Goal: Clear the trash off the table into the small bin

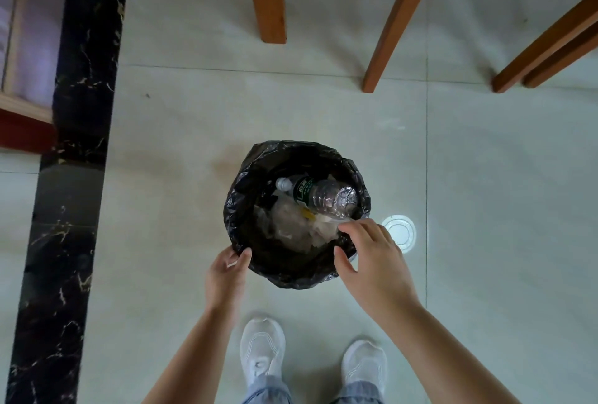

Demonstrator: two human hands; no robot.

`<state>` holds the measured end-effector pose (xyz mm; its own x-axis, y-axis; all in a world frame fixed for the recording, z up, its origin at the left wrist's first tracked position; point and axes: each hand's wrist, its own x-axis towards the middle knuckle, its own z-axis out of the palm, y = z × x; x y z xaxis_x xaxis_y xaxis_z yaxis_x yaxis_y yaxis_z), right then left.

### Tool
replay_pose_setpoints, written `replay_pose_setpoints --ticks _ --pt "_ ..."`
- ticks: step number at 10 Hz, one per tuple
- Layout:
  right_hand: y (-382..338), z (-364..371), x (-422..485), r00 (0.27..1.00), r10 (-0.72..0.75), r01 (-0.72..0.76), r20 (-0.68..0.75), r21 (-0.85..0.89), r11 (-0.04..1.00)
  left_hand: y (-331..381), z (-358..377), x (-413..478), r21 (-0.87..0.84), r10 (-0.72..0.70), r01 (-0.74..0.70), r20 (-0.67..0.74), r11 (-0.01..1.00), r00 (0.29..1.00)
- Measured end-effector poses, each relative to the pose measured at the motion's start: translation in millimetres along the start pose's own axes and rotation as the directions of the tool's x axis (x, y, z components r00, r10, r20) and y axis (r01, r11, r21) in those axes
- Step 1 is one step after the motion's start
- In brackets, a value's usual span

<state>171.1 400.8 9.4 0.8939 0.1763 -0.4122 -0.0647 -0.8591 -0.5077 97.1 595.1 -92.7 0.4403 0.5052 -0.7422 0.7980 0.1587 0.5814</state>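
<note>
Down on the floor tiles, I see the small bin (259, 173) with a plastic bottle (318, 196) lying over crumpled wrappers (293, 222) I can't identify. My left hand (225, 277) grips its rim at seven o'clock. My right hand (372, 261) pinches clear plastic at four o'clock, half covering a white lid (403, 230).

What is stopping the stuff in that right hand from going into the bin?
Nothing visible. The right hand is at the rim of the small bin, whose black liner is open. Inside lie only a plastic bottle and crumpled wrappers, with room left.
</note>
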Motion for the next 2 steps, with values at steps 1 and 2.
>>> replay_pose_setpoints --ticks 1,2 --pt "-3.1 -2.3 0.7 1.0 -0.002 0.002 0.026 -0.001 1.0 -0.2 -4.6 -2.8 0.034 -0.03 0.029 0.041 0.999 0.999" --pt "-3.4 -1.8 -4.7 1.0 0.009 -0.009 0.014 0.006 1.0 -4.1 -11.4 -6.7 0.073 -0.063 0.062 0.011 0.995 0.998"
